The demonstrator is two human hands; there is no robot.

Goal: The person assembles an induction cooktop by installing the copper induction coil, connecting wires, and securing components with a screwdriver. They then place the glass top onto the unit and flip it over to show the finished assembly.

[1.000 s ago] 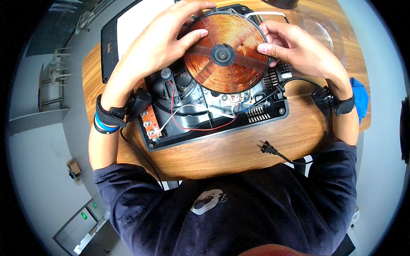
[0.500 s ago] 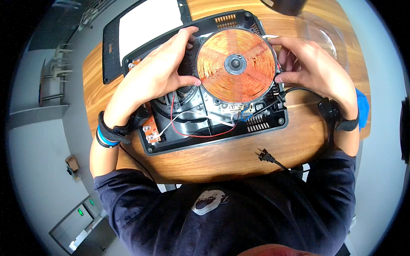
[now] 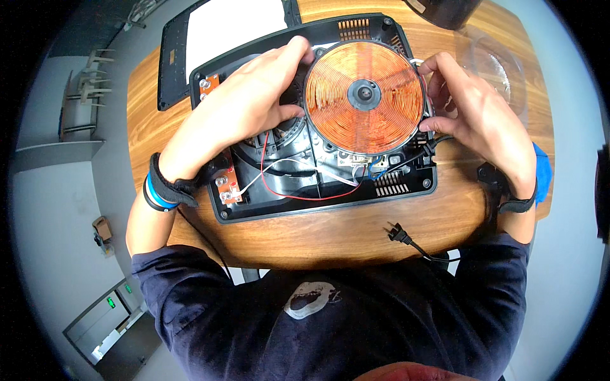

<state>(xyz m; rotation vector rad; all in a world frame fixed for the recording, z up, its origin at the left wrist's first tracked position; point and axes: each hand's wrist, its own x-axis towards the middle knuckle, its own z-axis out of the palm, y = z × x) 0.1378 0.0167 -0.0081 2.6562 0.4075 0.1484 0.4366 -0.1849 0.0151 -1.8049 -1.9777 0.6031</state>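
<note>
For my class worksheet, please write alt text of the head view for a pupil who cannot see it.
A person's left hand and right hand flank a round copper coil over an open black housing on a wooden table. A black two-pin plug lies on the table's near side.

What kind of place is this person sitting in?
Probably an indoor workroom, maybe a repair space. There's a wooden table with an opened black casing on it, showing a round copper coil, and a small green lit sign across the room.
</note>
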